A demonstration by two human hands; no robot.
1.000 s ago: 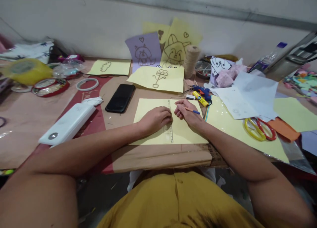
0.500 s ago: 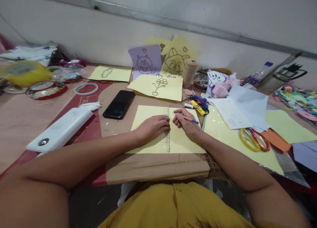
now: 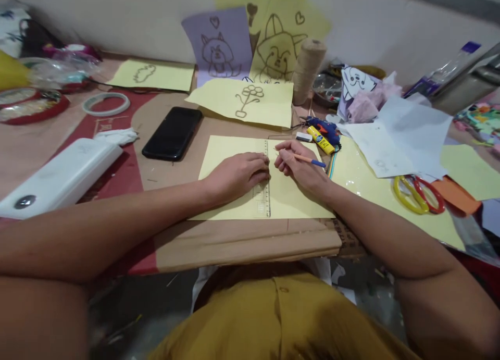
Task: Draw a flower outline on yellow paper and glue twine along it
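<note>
A yellow sheet of paper (image 3: 300,203) lies on the table under both hands. Across its middle, pointing away from me, is a clear ruler (image 3: 261,206). My left hand (image 3: 241,175) rests palm down over the ruler, pressing it with its fingers near the marked edge. My right hand (image 3: 297,167) is closed round an orange and blue pencil (image 3: 312,160), just right of the ruler. The pencil's tip points left toward the upper part of the ruler's edge.
Left are a black phone (image 3: 172,133) and a white device (image 3: 62,175). Behind the sheet stand drawings and a twine spool (image 3: 308,71). A glue stick (image 3: 321,140), an eraser (image 3: 303,137) and scissors (image 3: 417,194) lie to the right.
The camera view has shifted down and closer, so the objects sit higher in the picture and appear larger. Both hands keep nearly the same place on the paper.
</note>
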